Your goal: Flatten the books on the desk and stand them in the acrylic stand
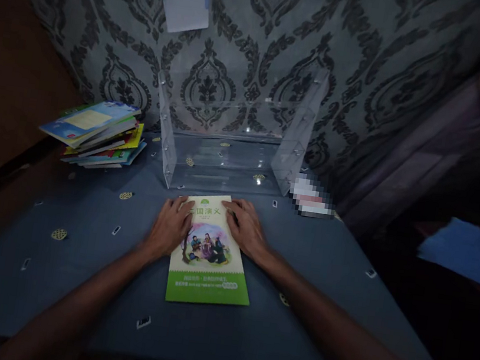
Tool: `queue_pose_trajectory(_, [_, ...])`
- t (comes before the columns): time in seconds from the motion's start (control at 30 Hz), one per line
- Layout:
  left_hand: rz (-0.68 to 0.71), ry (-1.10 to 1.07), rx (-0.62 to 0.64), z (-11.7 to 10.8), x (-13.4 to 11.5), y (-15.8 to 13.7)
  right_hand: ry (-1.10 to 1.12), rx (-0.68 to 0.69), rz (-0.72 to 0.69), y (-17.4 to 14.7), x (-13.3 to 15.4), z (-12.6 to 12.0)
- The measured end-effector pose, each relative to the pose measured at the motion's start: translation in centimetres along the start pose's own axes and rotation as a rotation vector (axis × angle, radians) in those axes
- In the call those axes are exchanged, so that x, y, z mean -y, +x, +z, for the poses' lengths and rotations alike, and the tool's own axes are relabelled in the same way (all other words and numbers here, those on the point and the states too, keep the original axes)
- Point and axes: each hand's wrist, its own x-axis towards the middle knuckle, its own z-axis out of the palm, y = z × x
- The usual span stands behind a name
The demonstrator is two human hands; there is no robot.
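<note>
A book (210, 259) with a white and green cover lies flat on the table, its illustrated front facing up. My left hand (172, 224) is at its upper left edge, fingers bent and thumb on the cover. Opposite it, my right hand (246, 226) grips the upper right edge, with the thumb resting over the cover. The undersides of both hands are hidden. Just beyond the book stands a clear plastic rack (226, 154) with transparent side panels and shelves.
An uneven stack of books (95, 133) sits at the back left of the blue patterned tablecloth (89, 266). A blurred white item (312, 197) lies right of the rack. Patterned wallpaper with a white card (186, 10) rises behind. Blue cloth-like material (471, 254) is off to the right.
</note>
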Motion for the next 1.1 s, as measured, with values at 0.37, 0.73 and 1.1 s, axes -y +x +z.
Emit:
queue_pose_trajectory(0.37, [-0.067,-0.179,0.014,-1.1,2.6,-0.2,0.022,-0.028,-0.031,-0.2,-1.0,1.1])
queue_pose_trajectory(0.73, [-0.074,-0.234,0.028,-0.8,2.5,-0.5,-0.106,0.049,-0.1,-0.1,0.8,-0.3])
queue_pose_trajectory(1.1, [-0.168,-0.393,-0.015,-0.7,2.6,-0.5,-0.095,0.346,-0.386,3.3,7.0,3.6])
